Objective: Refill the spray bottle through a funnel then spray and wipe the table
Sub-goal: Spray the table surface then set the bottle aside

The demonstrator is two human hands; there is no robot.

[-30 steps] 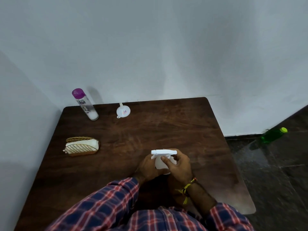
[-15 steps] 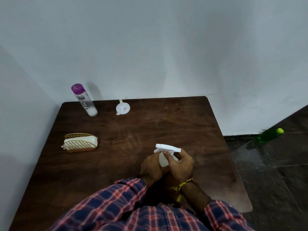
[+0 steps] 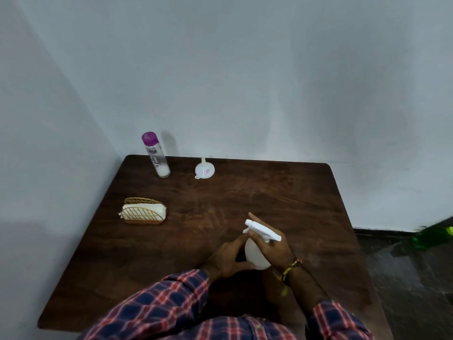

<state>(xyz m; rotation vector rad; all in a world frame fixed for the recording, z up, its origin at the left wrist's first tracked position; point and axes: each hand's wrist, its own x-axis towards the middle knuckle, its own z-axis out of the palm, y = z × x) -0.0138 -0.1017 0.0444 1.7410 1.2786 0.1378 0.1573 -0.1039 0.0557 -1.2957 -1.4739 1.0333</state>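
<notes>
A white spray bottle [image 3: 255, 251] is held tilted above the near middle of the dark wooden table [image 3: 269, 192], its trigger head pointing up and left. My right hand [image 3: 274, 249] wraps its neck and body from the right. My left hand [image 3: 226, 258] holds the bottle's lower body from the left. A white funnel [image 3: 205, 170] lies at the far edge. A clear refill bottle with a purple cap [image 3: 156, 155] stands at the far left corner. A gold wire holder with a white cloth [image 3: 144, 212] sits at the left.
Walls close the table in at the back and left. A green bottle [image 3: 434, 235] lies on the dark floor to the right of the table.
Both hands have tipped the spray bottle, so its head now slants up to the left and more of its white body shows. The camera has shifted, moving the table items rightward in view.
</notes>
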